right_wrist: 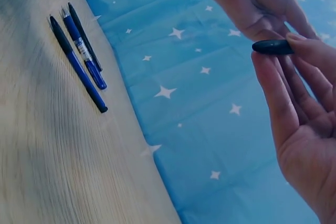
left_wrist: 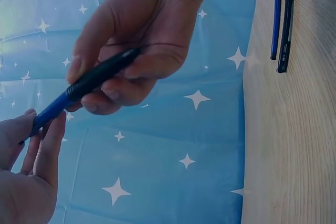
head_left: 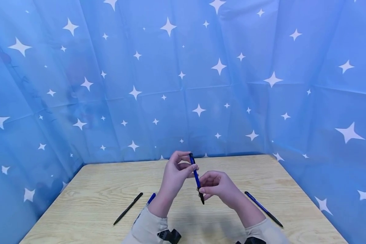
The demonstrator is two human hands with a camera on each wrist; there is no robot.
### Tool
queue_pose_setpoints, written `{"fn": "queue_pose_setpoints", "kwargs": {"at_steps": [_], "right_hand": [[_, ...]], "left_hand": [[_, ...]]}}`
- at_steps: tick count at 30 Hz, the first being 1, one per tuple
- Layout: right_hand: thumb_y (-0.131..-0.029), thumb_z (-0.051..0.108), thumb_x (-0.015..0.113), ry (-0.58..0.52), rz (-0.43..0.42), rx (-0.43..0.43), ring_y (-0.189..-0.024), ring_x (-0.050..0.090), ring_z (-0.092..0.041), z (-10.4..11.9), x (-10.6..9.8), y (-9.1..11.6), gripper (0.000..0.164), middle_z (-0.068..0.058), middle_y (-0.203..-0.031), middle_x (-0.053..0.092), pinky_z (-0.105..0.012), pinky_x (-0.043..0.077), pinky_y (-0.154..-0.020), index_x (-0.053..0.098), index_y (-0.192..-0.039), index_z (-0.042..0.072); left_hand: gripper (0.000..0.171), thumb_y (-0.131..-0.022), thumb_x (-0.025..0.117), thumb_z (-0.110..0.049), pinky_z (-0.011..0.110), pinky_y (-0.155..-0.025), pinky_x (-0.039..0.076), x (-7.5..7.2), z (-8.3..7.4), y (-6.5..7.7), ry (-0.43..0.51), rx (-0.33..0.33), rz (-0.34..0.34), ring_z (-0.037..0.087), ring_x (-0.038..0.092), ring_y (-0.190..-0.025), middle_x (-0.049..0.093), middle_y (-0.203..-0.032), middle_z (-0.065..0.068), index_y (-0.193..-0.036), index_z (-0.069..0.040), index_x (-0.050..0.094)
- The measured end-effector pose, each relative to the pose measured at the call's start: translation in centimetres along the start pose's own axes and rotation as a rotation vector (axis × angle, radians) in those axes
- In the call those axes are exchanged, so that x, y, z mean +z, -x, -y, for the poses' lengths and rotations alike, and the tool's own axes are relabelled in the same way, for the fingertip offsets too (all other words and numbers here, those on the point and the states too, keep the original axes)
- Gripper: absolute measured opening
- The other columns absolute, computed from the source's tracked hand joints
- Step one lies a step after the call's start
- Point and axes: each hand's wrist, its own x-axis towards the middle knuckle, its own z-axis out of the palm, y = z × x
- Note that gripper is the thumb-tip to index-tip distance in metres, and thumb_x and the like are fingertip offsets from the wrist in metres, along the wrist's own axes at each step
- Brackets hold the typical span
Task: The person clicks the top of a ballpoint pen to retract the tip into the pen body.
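A blue pen [head_left: 196,174] with a black tip section is held up over the table between both hands, tilted with its black point downward. My left hand [head_left: 176,173] pinches the blue barrel near its upper end, thumb on the near side. Lower down, my right hand [head_left: 218,187] grips the black section between thumb and fingers. In the left wrist view the blue part of the barrel shows between the left hand [left_wrist: 26,177] and the right hand [left_wrist: 142,40]. From the right wrist, only the black end of the pen [right_wrist: 273,47] shows beyond the right hand [right_wrist: 302,108].
On the wooden table [head_left: 109,184], a black pen [head_left: 128,209] lies at left, beside a blue pen [head_left: 151,198] partly hidden under the left forearm. Another blue pen with a black end [head_left: 263,209] lies near the right forearm. Star-patterned blue curtains [head_left: 183,84] enclose the table.
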Motion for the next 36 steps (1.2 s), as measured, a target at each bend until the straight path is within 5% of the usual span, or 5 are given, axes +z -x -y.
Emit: {"fn": "queue_pose_setpoints", "kwargs": {"at_steps": [6,15,36], "right_hand": [[-0.087,0.005,0.072,0.014,0.037,0.013,-0.084,0.068,-0.022,0.7,-0.7,0.6,0.02,-0.011,-0.091,0.07,-0.043,0.058,-0.069,0.066,-0.105,0.001],[-0.088,0.008,0.073,0.097,-0.001,0.074,-0.09,0.067,-0.027,1.3,-3.0,1.8,0.03,-0.024,-0.101,0.067,-0.045,0.058,-0.073,0.063,-0.112,-0.006],[-0.091,0.01,0.069,0.281,-0.08,0.173,-0.092,0.065,-0.024,0.4,-11.0,7.0,0.035,-0.016,-0.103,0.066,-0.042,0.057,-0.074,0.059,-0.119,-0.009]], "left_hand": [[0.041,-0.086,0.075,-0.008,0.036,-0.078,0.056,-0.2,-0.3,0.2,-0.127,0.029,0.014,0.023,0.067,-0.088,0.062,-0.099,0.01,-0.122,-0.01,0.056],[0.044,-0.087,0.076,-0.012,0.033,-0.077,0.056,-0.9,0.0,0.8,-0.171,0.052,0.049,0.021,0.066,-0.088,0.063,-0.099,0.01,-0.125,-0.01,0.053],[0.025,-0.09,0.073,-0.018,0.029,-0.071,0.054,-4.4,3.1,2.8,-0.531,-0.012,0.27,0.014,0.064,-0.083,0.062,-0.093,-0.002,-0.113,-0.015,0.064]]}}
